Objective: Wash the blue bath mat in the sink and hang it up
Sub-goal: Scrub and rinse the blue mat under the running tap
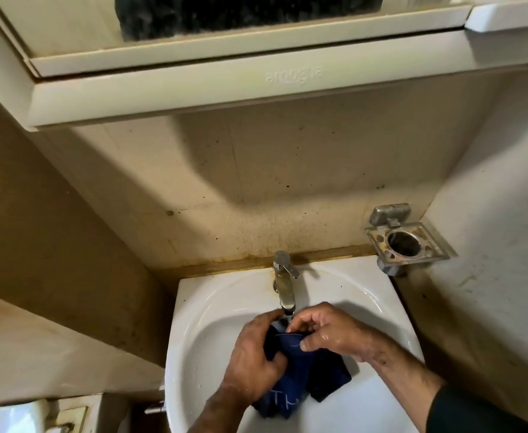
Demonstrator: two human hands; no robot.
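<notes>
A white sink (200,310) fills the lower middle of the view, its tap (284,285) at twelve o'clock. The blue mat (294,379) hangs bunched between both hands, its long axis running from the spout down toward six o'clock. The left hand (253,357), at nine o'clock of the mat, grips its bunched middle. The right hand (325,331), at two o'clock, pinches the top edge under the spout. Both hands are equally close; the next rub likely works along that axis.
</notes>
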